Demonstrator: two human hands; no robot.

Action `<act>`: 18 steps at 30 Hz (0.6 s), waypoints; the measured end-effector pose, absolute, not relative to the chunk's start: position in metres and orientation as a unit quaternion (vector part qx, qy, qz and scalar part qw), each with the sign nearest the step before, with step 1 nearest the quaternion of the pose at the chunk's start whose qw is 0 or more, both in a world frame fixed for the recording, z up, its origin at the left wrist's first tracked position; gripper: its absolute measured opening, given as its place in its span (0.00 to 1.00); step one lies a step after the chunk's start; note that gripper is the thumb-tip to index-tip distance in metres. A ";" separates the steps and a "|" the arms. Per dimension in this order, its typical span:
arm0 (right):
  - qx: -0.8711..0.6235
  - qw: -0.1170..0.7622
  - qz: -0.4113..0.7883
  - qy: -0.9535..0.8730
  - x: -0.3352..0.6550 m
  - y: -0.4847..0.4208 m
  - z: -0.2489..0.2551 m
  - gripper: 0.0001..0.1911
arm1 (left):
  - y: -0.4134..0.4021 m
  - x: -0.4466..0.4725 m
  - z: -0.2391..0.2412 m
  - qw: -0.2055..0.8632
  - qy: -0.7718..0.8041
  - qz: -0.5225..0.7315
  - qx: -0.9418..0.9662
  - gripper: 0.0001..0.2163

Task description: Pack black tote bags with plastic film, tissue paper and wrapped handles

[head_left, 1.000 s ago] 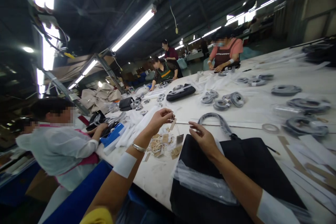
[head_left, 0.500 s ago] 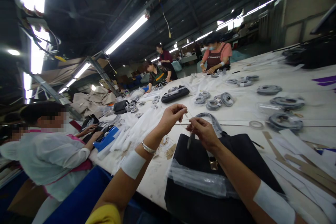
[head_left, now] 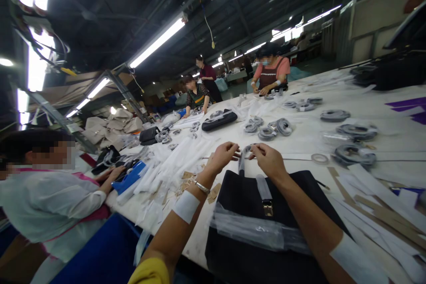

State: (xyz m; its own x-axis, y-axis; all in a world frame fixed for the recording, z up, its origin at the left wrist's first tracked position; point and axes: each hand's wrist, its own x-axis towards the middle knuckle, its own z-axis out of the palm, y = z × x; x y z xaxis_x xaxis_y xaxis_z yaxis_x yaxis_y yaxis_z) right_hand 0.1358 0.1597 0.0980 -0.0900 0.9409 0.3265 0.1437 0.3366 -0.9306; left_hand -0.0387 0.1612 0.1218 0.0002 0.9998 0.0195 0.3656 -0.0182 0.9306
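Observation:
A black handbag (head_left: 239, 195) lies on the table before me, with a clear plastic wrap (head_left: 259, 226) around its front and a gold clasp (head_left: 268, 208). Its upright handle (head_left: 242, 164) is covered in a grey-white wrapping. On the left side of the handle, my left hand (head_left: 224, 157) has its fingers curled and close together. My right hand (head_left: 270, 162) pinches at the handle's top from the other side, hiding part of it. Whatever thin thing sits between the fingertips is too small to tell.
Plastic-wrapped coiled straps (head_left: 354, 155) and a tape roll (head_left: 319, 158) lie to the right, beside cardboard strips (head_left: 382, 213). White wrapping sheets (head_left: 176, 155) and brown tags (head_left: 188, 182) are on the left. A co-worker (head_left: 56, 204) sits at left; others work across the table.
Both hands have moved from above the bag's front to either side of the handle. The thin string and dark hanging piece seen between them before no longer show.

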 end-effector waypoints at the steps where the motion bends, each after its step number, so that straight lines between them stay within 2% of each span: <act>1: -0.464 0.501 0.320 -0.657 0.139 0.163 0.096 0.14 | 0.165 -0.044 0.111 0.398 0.605 0.362 0.587 0.09; 3: -0.509 0.432 0.247 -0.702 0.144 0.167 0.091 0.13 | 0.171 -0.053 0.090 0.416 0.628 0.301 0.584 0.06; 6: -0.548 0.315 0.243 -0.736 0.145 0.170 0.082 0.13 | 0.178 -0.061 0.065 0.447 0.639 0.241 0.577 0.04; 10: -0.575 0.254 0.255 -0.735 0.141 0.170 0.071 0.13 | 0.185 -0.063 0.046 0.514 0.621 0.218 0.551 0.02; 18: -0.560 0.225 0.278 -0.747 0.135 0.175 0.059 0.13 | 0.181 -0.060 0.044 0.611 0.515 0.293 0.525 0.21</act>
State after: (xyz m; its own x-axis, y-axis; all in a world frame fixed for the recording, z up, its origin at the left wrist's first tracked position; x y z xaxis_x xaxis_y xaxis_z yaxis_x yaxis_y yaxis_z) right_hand 0.1348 0.1748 0.0591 -0.2719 0.9620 0.0257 0.7112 0.2189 -0.6681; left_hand -0.0598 0.1815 0.0436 0.2985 0.8983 -0.3225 0.1829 0.2778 0.9431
